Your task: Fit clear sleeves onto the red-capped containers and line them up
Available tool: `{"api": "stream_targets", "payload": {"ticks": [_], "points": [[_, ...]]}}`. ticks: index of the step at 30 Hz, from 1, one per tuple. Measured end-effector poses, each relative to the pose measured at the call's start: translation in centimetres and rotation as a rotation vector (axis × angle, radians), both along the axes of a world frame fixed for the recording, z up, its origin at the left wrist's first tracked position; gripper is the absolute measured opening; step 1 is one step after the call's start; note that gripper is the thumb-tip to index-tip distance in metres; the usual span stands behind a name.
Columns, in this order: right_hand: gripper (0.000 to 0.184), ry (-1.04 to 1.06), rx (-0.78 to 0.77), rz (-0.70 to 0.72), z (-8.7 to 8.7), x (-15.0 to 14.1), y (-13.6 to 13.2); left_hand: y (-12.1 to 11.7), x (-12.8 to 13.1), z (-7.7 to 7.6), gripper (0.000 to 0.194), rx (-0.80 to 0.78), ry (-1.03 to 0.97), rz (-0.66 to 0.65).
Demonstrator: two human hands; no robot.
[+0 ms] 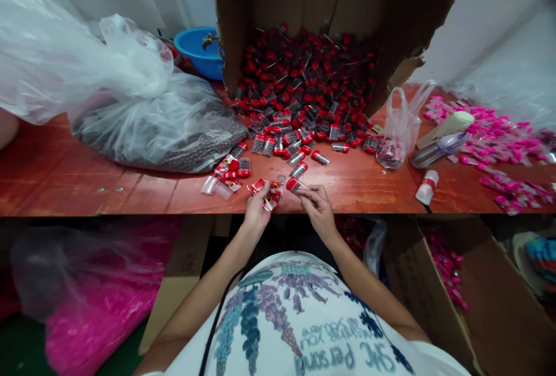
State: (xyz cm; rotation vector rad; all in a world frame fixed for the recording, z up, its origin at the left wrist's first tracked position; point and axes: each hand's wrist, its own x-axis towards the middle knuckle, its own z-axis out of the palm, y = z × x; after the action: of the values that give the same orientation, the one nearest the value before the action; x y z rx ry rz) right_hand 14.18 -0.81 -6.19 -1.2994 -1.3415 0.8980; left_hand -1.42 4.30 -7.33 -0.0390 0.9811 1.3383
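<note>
Your left hand (258, 209) held a loose bunch of red labels (271, 195) between thumb and fingers; your right hand (319, 208) had its fingertips closed on one small bottle (294, 185), red cap toward the labels. Both were near the middle of the tabletop's (152, 193) front edge. Held only by fingertips, the bottle could have slipped and dropped over that edge. The unevenly fanned labels could have shed one under a slack thumb. Farther back, a nudge might have set the heap of bottles (304, 92) rolling forward.
</note>
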Motion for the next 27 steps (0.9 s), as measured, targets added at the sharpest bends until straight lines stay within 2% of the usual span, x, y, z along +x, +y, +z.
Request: {"api": "stream_targets", "payload": {"ticks": [3, 10, 16, 27], "points": [[0.022, 0.086, -0.044, 0.037, 0.5, -1.0, -0.6, 0.1, 0.3, 0.1, 0.013, 0.018, 0.01, 0.011], [0.022, 0.255, -0.128, 0.015, 0.3, -1.4, -0.5, -0.5, 0.7, 0.7, 0.019, 0.112, 0.07, 0.069], [0.022, 0.262, -0.125, 0.019, 0.5, -1.9, -0.9, -0.5, 0.5, 0.6, 0.024, 0.147, 0.106, 0.141], [0.021, 0.268, -0.139, 0.018, 1.1, -2.1, -1.2, -0.6, 0.1, 0.1, 0.028, 0.156, 0.139, 0.175]]}}
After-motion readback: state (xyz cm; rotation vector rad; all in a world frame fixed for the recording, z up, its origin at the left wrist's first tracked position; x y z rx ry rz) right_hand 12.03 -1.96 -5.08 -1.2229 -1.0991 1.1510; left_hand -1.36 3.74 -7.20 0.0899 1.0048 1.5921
